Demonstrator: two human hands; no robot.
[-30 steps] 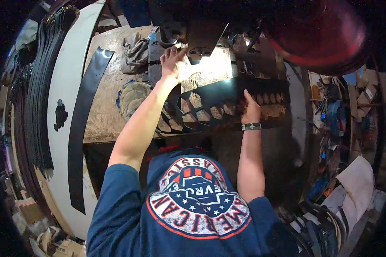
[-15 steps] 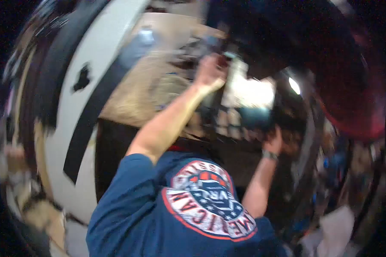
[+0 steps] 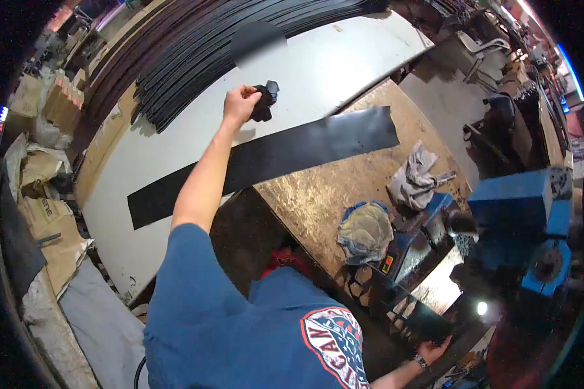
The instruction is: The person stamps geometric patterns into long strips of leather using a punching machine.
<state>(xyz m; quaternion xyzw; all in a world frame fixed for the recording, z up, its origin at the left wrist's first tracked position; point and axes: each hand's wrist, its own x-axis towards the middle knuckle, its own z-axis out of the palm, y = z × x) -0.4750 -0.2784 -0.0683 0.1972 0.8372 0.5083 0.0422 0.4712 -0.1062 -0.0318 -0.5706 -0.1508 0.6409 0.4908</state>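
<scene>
My left hand (image 3: 240, 106) reaches over the white table (image 3: 194, 155) and pinches one of several small dark angular pieces (image 3: 263, 104) bunched together. Below it, a long black strip (image 3: 272, 150) lies across the white table and the worn wooden top (image 3: 324, 188). At the lower right, my right hand (image 3: 433, 351) is low beside the machine, near a dark flat piece (image 3: 426, 322) at the lit work area. Its fingers look apart, though shadow hides part of them.
Long dark strips (image 3: 194, 65) are stacked behind the white table. A blue machine (image 3: 512, 201) stands at right. Gloves (image 3: 366, 230) and a grey cloth (image 3: 413, 176) lie on the wooden top. Cardboard and sheets (image 3: 49, 217) are at left.
The view has swung left and is sharper. My left hand has moved from beside the machine to the dark pieces on the white table. My right hand remains near the machine.
</scene>
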